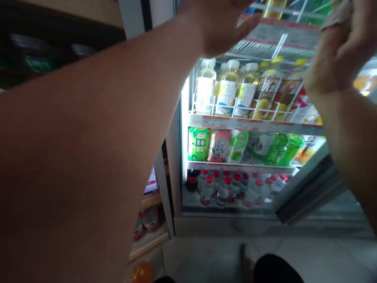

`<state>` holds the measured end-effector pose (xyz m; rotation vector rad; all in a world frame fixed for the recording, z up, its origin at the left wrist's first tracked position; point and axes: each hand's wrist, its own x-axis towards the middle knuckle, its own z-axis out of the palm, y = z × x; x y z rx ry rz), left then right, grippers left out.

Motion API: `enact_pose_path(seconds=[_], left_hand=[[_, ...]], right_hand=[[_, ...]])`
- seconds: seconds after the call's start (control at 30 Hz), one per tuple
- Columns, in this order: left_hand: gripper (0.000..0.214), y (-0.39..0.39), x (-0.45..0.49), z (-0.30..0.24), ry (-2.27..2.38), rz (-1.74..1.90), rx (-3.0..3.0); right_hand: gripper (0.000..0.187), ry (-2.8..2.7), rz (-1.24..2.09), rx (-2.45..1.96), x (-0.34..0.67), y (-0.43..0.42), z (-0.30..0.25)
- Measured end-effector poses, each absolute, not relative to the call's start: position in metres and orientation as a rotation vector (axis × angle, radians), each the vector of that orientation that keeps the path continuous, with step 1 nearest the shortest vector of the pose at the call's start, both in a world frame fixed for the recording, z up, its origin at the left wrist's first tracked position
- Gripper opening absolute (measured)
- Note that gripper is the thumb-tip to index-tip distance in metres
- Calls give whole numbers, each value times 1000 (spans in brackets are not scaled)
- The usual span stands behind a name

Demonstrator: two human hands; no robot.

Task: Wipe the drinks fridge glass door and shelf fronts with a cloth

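Note:
My left forearm crosses the frame from the lower left. My left hand [219,27] is raised to the front edge of the upper wire shelf [265,49] of an open, lit drinks fridge, its fingers spread flat against the price strip [282,35]. My right hand [335,55] is raised at the upper right, in front of the same shelf. Its fingers are curled and blurred, with a brownish shape at their tips, and whether it holds anything I cannot tell. Below the hands stands a row of pale tea bottles [226,90].
Green and pink bottles [198,143] fill the middle shelf, and red-capped water bottles [224,188] the bottom one. The glass fridge door [312,192] hangs open at the right. A wooden rack [150,236] with bottles stands at the left. My foot [249,261] rests on the tiled floor.

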<state>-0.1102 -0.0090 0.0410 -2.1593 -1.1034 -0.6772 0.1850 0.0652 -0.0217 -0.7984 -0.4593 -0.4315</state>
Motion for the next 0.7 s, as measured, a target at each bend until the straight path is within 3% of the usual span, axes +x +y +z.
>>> enact_pose_path(seconds=[0.07, 0.13, 0.2, 0.3, 0.37, 0.47, 0.6, 0.7], left_hand=[[63, -23, -94, 56, -957, -564, -1926], [63, -24, -91, 57, -924, -583, -1839], [63, -18, -88, 50, -903, -624, -1823], [56, -5, -65, 35, -969, -784, -1715], [49, 0, -37, 25, -1081, -1020, -1627], [56, 3, -1, 10, -1142, -1301, -1546], [70, 6, 10, -1, -1089, -1326, -1527], [71, 6, 5, -2, -1073, -1299, -1484]], right_hand=[[84, -1143, -787, -718, 200, 50, -2], [66, -1685, -1064, -593, 210, 44, 6], [56, -1887, -1145, -553, 223, 48, 9], [52, -1778, -1114, -633, 248, 69, 9], [56, -1335, -933, -731, 261, 84, 5], [61, -1023, -776, -828, 267, 93, -5], [56, -1550, -1128, -652, 257, 78, -20], [54, -1634, -1109, -660, 252, 69, -24]])
